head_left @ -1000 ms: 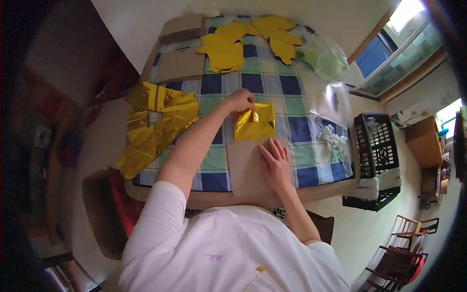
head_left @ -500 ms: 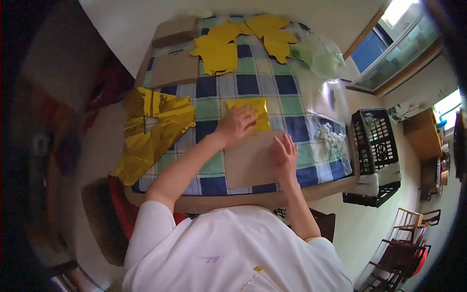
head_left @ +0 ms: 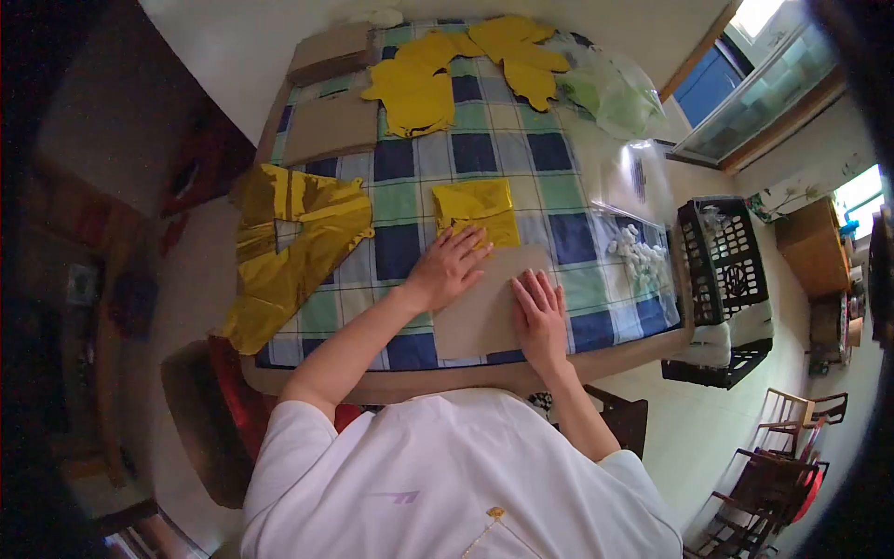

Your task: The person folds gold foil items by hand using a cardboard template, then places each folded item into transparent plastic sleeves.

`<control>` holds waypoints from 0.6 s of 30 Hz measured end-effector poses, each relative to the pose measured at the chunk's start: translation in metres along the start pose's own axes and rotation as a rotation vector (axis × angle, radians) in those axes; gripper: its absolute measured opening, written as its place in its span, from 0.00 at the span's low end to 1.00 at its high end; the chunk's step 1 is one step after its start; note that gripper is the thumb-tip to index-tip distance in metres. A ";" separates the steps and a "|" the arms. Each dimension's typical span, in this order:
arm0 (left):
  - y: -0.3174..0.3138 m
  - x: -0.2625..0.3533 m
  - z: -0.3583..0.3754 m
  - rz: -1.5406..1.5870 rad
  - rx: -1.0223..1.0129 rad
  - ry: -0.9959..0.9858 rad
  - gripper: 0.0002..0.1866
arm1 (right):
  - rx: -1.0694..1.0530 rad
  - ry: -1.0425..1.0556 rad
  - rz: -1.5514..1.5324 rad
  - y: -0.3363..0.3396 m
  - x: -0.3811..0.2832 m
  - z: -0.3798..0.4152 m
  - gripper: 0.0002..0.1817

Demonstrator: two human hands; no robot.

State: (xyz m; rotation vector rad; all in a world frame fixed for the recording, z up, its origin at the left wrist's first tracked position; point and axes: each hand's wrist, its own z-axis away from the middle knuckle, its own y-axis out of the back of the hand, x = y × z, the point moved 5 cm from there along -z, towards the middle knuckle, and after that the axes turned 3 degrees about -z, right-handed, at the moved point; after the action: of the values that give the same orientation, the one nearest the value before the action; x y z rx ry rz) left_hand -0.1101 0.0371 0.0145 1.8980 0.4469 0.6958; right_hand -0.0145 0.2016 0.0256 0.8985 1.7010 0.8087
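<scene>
A folded piece of shiny gold foil [head_left: 477, 200] lies on the checked tablecloth in front of me. Nearer to me is a flat sheet of brown cardboard [head_left: 475, 326], whose far edge meets the foil. My left hand [head_left: 447, 266] lies with fingers stretched, its tips on the near part of the foil and its palm over the cardboard. On the right part of the cardboard rests my right hand [head_left: 541, 317], flat with the fingers out. Neither hand grips anything.
A large gold foil piece [head_left: 307, 238] hangs over the table's left edge. Flat gold foil shapes [head_left: 414, 93] lie at the back, beside stacked cardboard [head_left: 331, 129]. At the right are clear plastic bags [head_left: 619, 107], small white pieces [head_left: 641, 256] and a black crate [head_left: 722, 261].
My left hand has slid back toward me, from the middle of the gold foil to its near edge. My right hand has moved slightly left and nearer to me on the cardboard.
</scene>
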 end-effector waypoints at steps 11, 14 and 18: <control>0.001 0.053 0.037 -0.019 -0.054 0.046 0.29 | 0.039 0.024 0.043 -0.006 0.002 0.001 0.23; 0.000 0.053 0.040 -0.014 -0.076 0.072 0.30 | 0.025 0.017 0.040 -0.006 0.002 0.001 0.22; -0.001 0.049 0.039 0.010 -0.088 0.058 0.30 | 0.002 0.010 0.048 -0.006 -0.001 0.001 0.23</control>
State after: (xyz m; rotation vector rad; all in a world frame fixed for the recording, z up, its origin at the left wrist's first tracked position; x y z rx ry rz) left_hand -0.0470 0.0392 0.0146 1.8022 0.4373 0.7666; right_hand -0.0148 0.1980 0.0207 0.9410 1.6948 0.8444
